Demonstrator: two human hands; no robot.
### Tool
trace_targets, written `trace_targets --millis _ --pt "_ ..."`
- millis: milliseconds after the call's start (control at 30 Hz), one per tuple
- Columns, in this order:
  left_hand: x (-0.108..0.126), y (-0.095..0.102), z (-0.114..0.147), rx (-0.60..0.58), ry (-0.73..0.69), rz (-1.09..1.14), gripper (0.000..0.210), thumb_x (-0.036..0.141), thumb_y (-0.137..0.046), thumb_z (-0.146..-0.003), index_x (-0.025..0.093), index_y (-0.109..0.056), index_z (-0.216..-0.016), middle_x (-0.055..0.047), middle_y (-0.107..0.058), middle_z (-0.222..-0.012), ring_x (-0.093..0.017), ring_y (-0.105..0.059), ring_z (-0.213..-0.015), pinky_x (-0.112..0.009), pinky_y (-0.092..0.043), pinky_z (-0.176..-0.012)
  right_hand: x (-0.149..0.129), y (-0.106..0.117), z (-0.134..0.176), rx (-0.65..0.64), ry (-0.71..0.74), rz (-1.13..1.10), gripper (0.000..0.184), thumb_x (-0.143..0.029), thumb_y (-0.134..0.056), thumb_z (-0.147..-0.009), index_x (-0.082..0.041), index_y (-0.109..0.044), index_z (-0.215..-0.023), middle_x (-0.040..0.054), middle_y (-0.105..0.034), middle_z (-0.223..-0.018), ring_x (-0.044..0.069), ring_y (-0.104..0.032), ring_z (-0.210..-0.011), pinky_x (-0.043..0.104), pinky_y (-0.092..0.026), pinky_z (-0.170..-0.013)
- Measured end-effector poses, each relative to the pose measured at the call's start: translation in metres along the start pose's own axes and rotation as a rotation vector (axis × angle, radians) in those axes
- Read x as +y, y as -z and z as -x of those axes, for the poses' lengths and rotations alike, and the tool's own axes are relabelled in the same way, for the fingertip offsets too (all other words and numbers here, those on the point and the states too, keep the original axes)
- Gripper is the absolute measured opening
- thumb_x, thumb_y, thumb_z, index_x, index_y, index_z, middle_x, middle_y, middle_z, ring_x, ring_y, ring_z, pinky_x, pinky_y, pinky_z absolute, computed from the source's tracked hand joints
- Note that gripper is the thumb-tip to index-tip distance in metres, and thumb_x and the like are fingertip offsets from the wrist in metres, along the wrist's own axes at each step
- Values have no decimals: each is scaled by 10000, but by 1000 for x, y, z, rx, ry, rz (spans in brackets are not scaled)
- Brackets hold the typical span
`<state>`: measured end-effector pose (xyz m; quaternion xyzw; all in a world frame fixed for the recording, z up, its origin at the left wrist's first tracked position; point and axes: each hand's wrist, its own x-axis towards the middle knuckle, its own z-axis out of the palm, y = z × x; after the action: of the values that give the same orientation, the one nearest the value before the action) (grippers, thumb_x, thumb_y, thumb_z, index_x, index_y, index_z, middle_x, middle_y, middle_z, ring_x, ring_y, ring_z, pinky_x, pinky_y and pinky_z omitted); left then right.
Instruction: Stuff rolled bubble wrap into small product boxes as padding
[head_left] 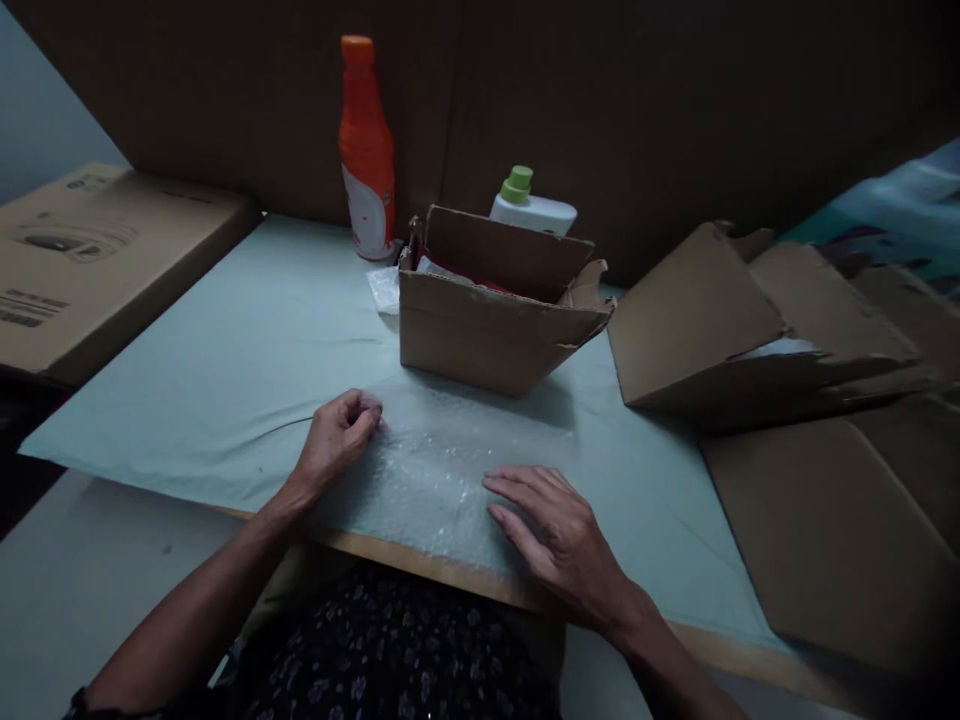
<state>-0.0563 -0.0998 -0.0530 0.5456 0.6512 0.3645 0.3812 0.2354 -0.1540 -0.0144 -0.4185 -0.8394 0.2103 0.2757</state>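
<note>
A clear sheet of bubble wrap lies flat near the front edge of the table, with shiny spots across it. My left hand is closed, pinching the sheet at its left side. At the right part of the sheet, my right hand has its fingers stretched out and slightly apart, resting on or just above the wrap. Just behind the sheet stands an open cardboard box, with something red and white partly visible inside.
An orange bottle and a white bottle with a green cap stand at the back. Open cardboard boxes crowd the right side. A flat printed carton lies at the left. Pale green cloth covers the table.
</note>
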Motion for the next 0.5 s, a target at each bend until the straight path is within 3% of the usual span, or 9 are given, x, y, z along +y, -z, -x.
trace_targets --millis 67,167,267,333,400,500 --pt "1 -1 -5 32 -23 -46 226 403 -548 -823 192 -624 -793 -22 -662 -723 -172 -595 -680 -282 -439 -645 5 -3 0 53 60 85 221 -223 -565 -989 -215 -708 -1157 112 -755 -1127 253 -700 -1017 434 -547 -851" --pt "0 5 -7 153 -97 -221 338 384 -672 -794 183 -663 -1065 -58 -708 -871 -223 -634 -785 -343 -492 -738 13 -2 -3 42 68 188 240 -244 -536 -1002 -210 -706 -1167 123 -743 -1161 272 -686 -1053 460 -540 -868" --pt "0 5 3 251 -375 -431 390 349 -639 -877 194 -619 -1234 -122 -703 -1130 -290 -639 -1045 -442 -515 -913 19 -8 -16 -22 37 256 290 -223 -492 -1004 -227 -688 -1218 118 -706 -1263 292 -644 -1155 499 -535 -920" --pt "2 -6 12 155 -578 -504 327 290 -559 -939 211 -622 -1251 -132 -667 -1277 -301 -586 -1229 -484 -469 -1043 19 -21 -31 -63 48 276 351 -170 -471 -992 -225 -653 -1287 118 -651 -1372 296 -588 -1259 514 -519 -983" --pt "1 -23 17 -29 -688 -544 382 252 -517 -959 212 -588 -1332 -132 -602 -1423 -295 -511 -1365 -491 -404 -1133 20 -40 -48 -108 72 299 406 -143 -474 -976 -185 -607 -1358 141 -575 -1473 300 -511 -1359 516 -486 -1051" --pt "-11 -36 18 -289 -657 -580 549 350 -570 -947 175 -493 -1462 -161 -475 -1567 -334 -392 -1482 -520 -282 -1218 36 -62 -54 -178 69 347 464 -234 -535 -978 -124 -548 -1429 180 -488 -1550 317 -434 -1435 519 -427 -1120"
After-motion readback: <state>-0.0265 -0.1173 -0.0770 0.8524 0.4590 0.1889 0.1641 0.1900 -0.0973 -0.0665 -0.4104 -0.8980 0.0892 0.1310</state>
